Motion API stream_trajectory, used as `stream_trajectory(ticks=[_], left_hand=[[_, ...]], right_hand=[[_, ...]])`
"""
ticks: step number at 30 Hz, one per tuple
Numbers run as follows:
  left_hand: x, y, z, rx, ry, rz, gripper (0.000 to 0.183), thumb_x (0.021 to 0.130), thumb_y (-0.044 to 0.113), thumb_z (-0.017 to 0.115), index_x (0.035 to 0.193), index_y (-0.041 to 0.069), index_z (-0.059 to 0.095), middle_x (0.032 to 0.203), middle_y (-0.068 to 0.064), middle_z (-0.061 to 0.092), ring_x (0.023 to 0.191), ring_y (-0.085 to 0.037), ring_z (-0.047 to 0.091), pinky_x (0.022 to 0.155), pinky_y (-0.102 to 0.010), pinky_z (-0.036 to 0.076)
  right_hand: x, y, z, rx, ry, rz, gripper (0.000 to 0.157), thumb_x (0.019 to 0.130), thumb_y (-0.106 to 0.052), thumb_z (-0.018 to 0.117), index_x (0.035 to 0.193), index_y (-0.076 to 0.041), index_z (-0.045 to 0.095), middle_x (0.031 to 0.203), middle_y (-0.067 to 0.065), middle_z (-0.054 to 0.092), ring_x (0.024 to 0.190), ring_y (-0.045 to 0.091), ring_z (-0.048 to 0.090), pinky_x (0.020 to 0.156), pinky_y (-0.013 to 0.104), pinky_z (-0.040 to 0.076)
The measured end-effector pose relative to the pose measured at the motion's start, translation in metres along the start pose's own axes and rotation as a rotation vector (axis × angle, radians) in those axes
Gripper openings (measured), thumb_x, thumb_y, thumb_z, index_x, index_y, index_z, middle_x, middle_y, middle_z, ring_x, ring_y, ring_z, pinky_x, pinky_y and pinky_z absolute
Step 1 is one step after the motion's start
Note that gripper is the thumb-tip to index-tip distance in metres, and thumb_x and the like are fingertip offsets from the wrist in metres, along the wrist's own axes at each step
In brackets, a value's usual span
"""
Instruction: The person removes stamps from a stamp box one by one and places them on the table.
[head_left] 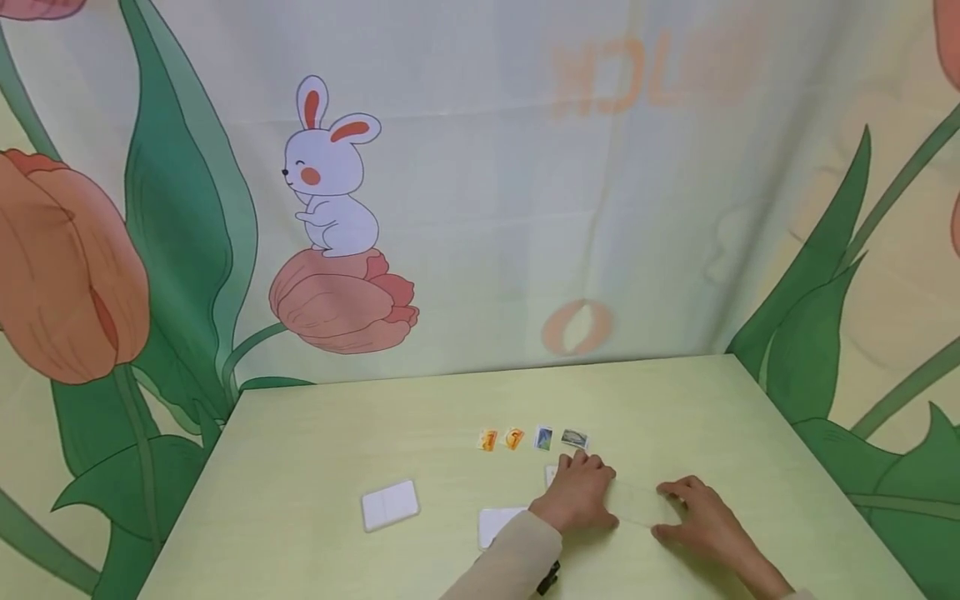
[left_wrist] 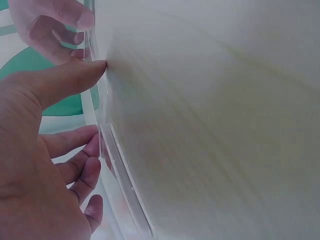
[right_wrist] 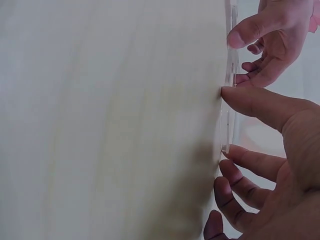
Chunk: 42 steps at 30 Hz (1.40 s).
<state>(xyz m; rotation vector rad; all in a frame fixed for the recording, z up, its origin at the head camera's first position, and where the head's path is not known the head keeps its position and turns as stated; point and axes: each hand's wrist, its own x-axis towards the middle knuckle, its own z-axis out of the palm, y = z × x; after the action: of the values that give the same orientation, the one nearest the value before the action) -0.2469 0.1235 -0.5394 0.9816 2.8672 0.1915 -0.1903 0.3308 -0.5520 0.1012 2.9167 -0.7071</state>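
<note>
A thin see-through plastic case (head_left: 636,510) lies flat on the table between the two hands. My left hand (head_left: 577,492) pinches its left end between thumb and fingers. At the other end, my right hand (head_left: 701,518) holds it the same way, and the right wrist view shows the thumb and index finger at the clear edge (right_wrist: 227,127). Just behind the left hand, a white flat case (head_left: 551,473) is mostly covered by it. Another white case (head_left: 497,525) lies partly hidden by the left sleeve (head_left: 510,558).
A third white case (head_left: 390,505) lies to the left on the pale green table (head_left: 315,450). Several small picture pieces stand in a row farther back: two orange ones (head_left: 487,440), a blue-green one (head_left: 543,438) and a grey one (head_left: 575,438). A printed curtain (head_left: 480,208) hangs behind the table.
</note>
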Motion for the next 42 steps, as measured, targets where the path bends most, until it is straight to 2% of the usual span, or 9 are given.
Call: stream_trajectory(ticks=[9,13,18,22,24,28,33,38,42], left_hand=[[-0.001,-0.003,-0.001,-0.03,-0.005,-0.001,0.061,0.071,0.044,0.083,0.125,0.027,0.06,0.114,0.011,0.059,0.103,-0.01,0.044,0.087,-0.029,0.034],[0.001,-0.005,0.0,-0.061,0.014,0.002,0.061,0.072,0.044,0.083,0.124,0.026,0.059,0.114,0.012,0.06,0.106,-0.01,0.045,0.087,-0.029,0.034],[0.001,-0.007,-0.002,-0.198,0.017,-0.01,0.061,0.073,0.044,0.085,0.123,0.024,0.057,0.113,0.013,0.061,0.103,-0.008,0.045,0.089,-0.027,0.037],[-0.001,-0.007,-0.007,-0.343,0.005,-0.023,0.062,0.072,0.04,0.086,0.123,0.022,0.057,0.105,0.013,0.061,0.094,-0.007,0.046,0.081,-0.022,0.039],[-0.003,-0.008,-0.009,-0.381,0.003,-0.019,0.062,0.073,0.04,0.086,0.125,0.022,0.057,0.105,0.013,0.062,0.094,-0.007,0.047,0.08,-0.021,0.04],[-0.009,-0.011,-0.015,-0.402,0.019,0.0,0.064,0.075,0.042,0.084,0.129,0.023,0.056,0.11,0.014,0.064,0.102,-0.009,0.049,0.084,-0.024,0.042],[-0.019,-0.017,-0.021,-0.422,0.062,0.05,0.064,0.076,0.045,0.082,0.128,0.019,0.057,0.11,0.01,0.066,0.109,-0.009,0.051,0.093,-0.028,0.038],[-0.029,-0.026,-0.025,-0.439,0.1,0.07,0.063,0.077,0.047,0.081,0.127,0.018,0.057,0.11,0.006,0.066,0.11,-0.01,0.052,0.099,-0.033,0.036],[-0.037,-0.031,-0.029,-0.427,0.134,0.082,0.065,0.076,0.046,0.082,0.128,0.015,0.058,0.11,0.004,0.067,0.104,-0.009,0.053,0.097,-0.033,0.037]], right_hand=[[0.001,0.004,0.007,-0.062,0.059,-0.065,0.069,0.065,-0.042,0.089,0.118,-0.004,0.067,0.109,0.007,0.065,0.102,0.028,0.062,0.088,0.05,0.052],[0.001,0.005,0.006,-0.073,0.088,-0.106,0.066,0.065,-0.041,0.088,0.117,-0.005,0.068,0.1,0.002,0.063,0.092,0.02,0.06,0.081,0.044,0.053],[-0.002,0.004,-0.002,-0.05,0.099,-0.146,0.063,0.067,-0.039,0.088,0.116,-0.006,0.068,0.096,0.0,0.062,0.088,0.015,0.058,0.075,0.037,0.051],[-0.005,0.003,-0.009,-0.012,0.092,-0.152,0.062,0.068,-0.038,0.087,0.117,-0.006,0.067,0.1,0.001,0.065,0.093,0.019,0.06,0.078,0.04,0.051],[-0.005,0.003,-0.011,0.016,0.085,-0.146,0.063,0.069,-0.037,0.087,0.12,-0.006,0.066,0.102,0.0,0.067,0.096,0.02,0.061,0.081,0.042,0.052],[-0.006,0.001,-0.012,0.057,0.088,-0.148,0.064,0.072,-0.035,0.085,0.125,-0.006,0.063,0.105,-0.001,0.069,0.101,0.02,0.062,0.087,0.045,0.051],[-0.009,-0.005,-0.016,0.094,0.111,-0.199,0.064,0.075,-0.034,0.084,0.128,-0.007,0.061,0.106,-0.001,0.068,0.101,0.02,0.061,0.079,0.039,0.052],[-0.012,-0.018,-0.017,0.117,0.147,-0.245,0.065,0.075,-0.038,0.084,0.128,-0.009,0.062,0.106,0.0,0.068,0.099,0.019,0.06,0.074,0.033,0.05],[-0.013,-0.026,-0.016,0.143,0.172,-0.284,0.062,0.075,-0.035,0.085,0.126,-0.009,0.063,0.104,0.0,0.068,0.097,0.021,0.061,0.072,0.029,0.05]])
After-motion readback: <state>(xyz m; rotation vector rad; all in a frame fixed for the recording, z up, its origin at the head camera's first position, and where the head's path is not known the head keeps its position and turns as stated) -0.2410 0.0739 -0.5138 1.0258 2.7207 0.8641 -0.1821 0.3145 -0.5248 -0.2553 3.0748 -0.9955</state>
